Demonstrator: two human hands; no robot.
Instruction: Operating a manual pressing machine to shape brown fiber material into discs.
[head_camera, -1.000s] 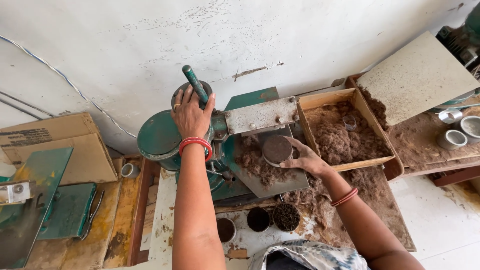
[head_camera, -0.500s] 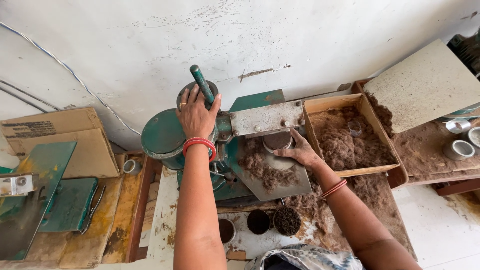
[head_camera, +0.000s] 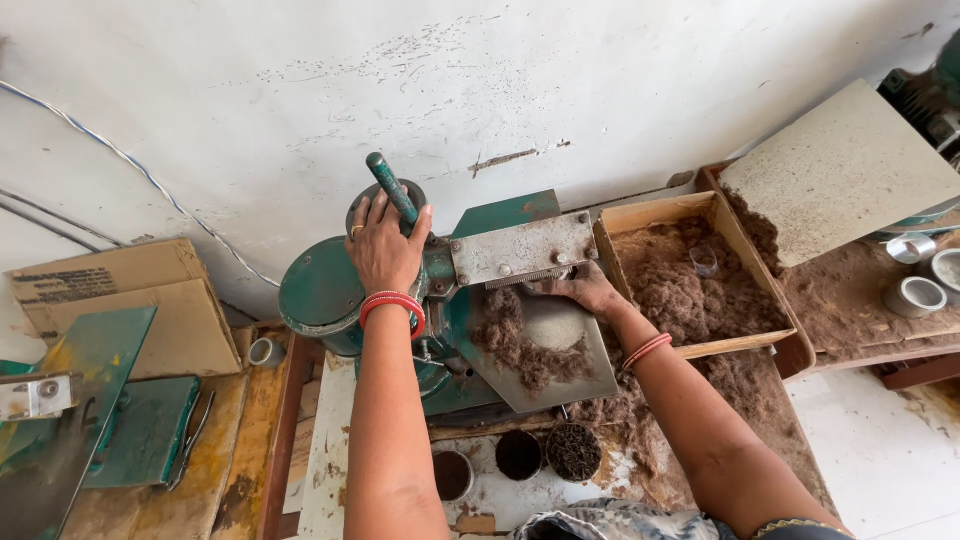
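Observation:
A green hand-operated press machine (head_camera: 325, 285) stands against the white wall. My left hand (head_camera: 385, 245) grips its green lever handle (head_camera: 390, 187) near the base. My right hand (head_camera: 585, 290) reaches under the machine's grey metal plate (head_camera: 520, 247); its fingers are partly hidden there, so what it holds cannot be seen. Brown fibrous material (head_camera: 525, 345) lies on the slanted metal chute (head_camera: 580, 375) below that hand.
A wooden tray (head_camera: 650, 212) of brown fibre sits to the right, a tilted board (head_camera: 850, 170) beyond it. Small round cups (head_camera: 573, 452) lie near me, metal rings (head_camera: 915, 295) at far right. Cardboard boxes (head_camera: 110, 300) and green metal parts (head_camera: 140, 430) are at left.
My right hand has moved from the chute, where it held a round cup, up under the grey plate. The left hand stays on the lever.

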